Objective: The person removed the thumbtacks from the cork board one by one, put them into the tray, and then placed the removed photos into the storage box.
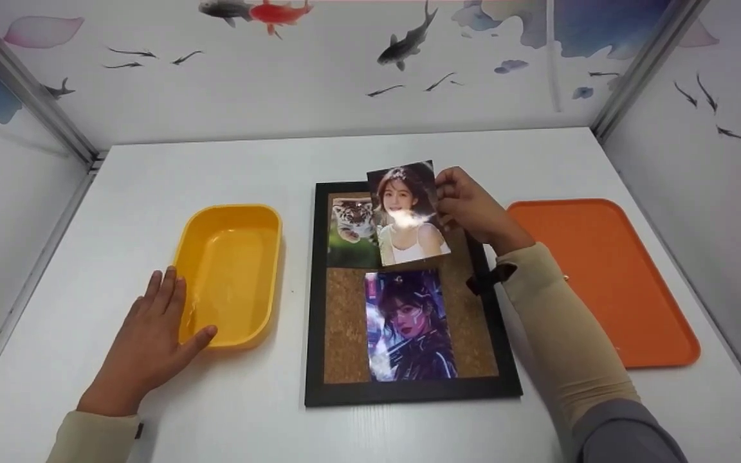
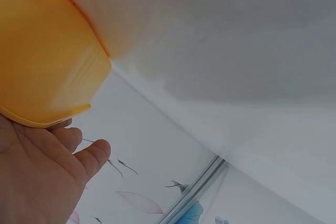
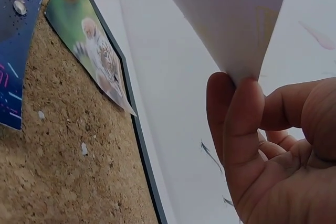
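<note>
My right hand (image 1: pixel 470 206) pinches the right edge of a glossy portrait photo (image 1: pixel 406 218), which is raised over the upper part of a black-framed cork board (image 1: pixel 348 321). In the right wrist view the photo's pale back (image 3: pixel 236 19) shows between thumb and fingers. A tiger cub photo (image 1: pixel 350 241) sits at the board's upper left, partly covered by the portrait in the head view. Lower on the board, a purple neon-style picture (image 1: pixel 412 328) is fixed with a pin (image 1: pixel 399 280). My left hand (image 1: pixel 152 334) rests with straight fingers against the left side of a yellow tray (image 1: pixel 229 283).
An orange tray (image 1: pixel 608 283) lies to the right of the board, partly behind my right forearm. All this stands on a white table (image 1: pixel 248 411). White panels with painted fish (image 1: pixel 406 45) enclose the back and sides.
</note>
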### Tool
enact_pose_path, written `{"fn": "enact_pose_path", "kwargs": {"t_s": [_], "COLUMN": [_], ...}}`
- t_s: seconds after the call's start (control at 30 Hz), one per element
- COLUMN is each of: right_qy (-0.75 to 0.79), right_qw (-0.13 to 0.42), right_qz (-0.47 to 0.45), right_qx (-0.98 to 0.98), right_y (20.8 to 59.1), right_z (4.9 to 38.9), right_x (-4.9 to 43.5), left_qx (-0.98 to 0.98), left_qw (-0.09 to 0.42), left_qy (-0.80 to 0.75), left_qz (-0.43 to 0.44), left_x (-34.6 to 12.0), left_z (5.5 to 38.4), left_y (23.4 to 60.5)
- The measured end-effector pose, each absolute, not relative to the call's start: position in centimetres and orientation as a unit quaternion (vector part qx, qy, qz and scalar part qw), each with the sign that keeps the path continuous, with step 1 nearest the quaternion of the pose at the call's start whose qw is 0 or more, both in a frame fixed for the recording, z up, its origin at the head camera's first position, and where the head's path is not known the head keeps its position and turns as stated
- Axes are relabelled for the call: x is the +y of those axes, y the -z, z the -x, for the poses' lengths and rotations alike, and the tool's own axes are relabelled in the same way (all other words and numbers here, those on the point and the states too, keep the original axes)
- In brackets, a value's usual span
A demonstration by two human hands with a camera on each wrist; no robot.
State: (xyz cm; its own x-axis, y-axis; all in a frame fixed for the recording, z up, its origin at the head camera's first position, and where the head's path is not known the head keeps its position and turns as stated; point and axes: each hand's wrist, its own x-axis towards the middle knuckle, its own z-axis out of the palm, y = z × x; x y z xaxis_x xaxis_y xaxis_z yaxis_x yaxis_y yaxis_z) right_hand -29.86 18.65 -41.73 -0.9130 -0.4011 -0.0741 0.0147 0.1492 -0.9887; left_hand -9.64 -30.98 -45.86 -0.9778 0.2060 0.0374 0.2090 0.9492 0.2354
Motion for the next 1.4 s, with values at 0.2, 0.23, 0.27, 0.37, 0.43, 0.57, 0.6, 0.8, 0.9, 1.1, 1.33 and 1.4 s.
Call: {"fn": "enact_pose_path", "kwargs": {"t_s": [0.2, 0.23, 0.27, 0.37, 0.43, 0.57, 0.6, 0.8, 0.9, 1.1, 1.33, 1.4], "right_qy": [0.633, 0.631, 0.63, 0.623, 0.614, 0.595, 0.592, 0.603, 0.609, 0.612, 0.62, 0.619], "right_qw": [0.163, 0.162, 0.163, 0.165, 0.164, 0.155, 0.152, 0.158, 0.161, 0.153, 0.165, 0.168], "right_qz": [0.133, 0.134, 0.136, 0.141, 0.149, 0.168, 0.172, 0.162, 0.164, 0.159, 0.16, 0.16], "right_qx": [0.745, 0.746, 0.747, 0.751, 0.758, 0.771, 0.773, 0.765, 0.759, 0.76, 0.75, 0.75], "right_y": [41.8, 41.9, 41.9, 42.0, 42.0, 41.9, 41.9, 41.6, 41.5, 41.5, 41.2, 41.2], "right_z": [29.7, 29.6, 29.6, 29.4, 29.3, 29.1, 29.0, 28.6, 28.4, 27.7, 26.8, 26.6], "right_x": [17.8, 17.7, 17.5, 17.2, 17.0, 16.5, 16.4, 15.3, 14.6, 13.0, 11.4, 10.9], "left_qx": [-0.987, -0.987, -0.986, -0.986, -0.985, -0.984, -0.984, -0.985, -0.985, -0.985, -0.985, -0.985], "left_qw": [0.011, 0.012, 0.014, 0.017, 0.021, 0.022, 0.021, 0.011, 0.013, 0.018, 0.018, 0.019], "left_qy": [0.121, 0.122, 0.123, 0.125, 0.128, 0.135, 0.136, 0.135, 0.136, 0.135, 0.13, 0.129], "left_qz": [0.106, 0.107, 0.108, 0.11, 0.112, 0.111, 0.111, 0.107, 0.107, 0.11, 0.11, 0.11], "left_x": [-30.9, -30.9, -30.9, -30.9, -30.9, -30.8, -30.8, -30.7, -30.7, -30.7, -30.7, -30.8], "left_z": [9.6, 9.6, 9.6, 9.6, 9.5, 9.5, 9.5, 9.5, 9.5, 9.5, 9.5, 9.5], "left_y": [45.8, 45.8, 45.9, 45.9, 45.9, 45.9, 45.8, 45.7, 45.8, 45.9, 45.9, 46.0]}}
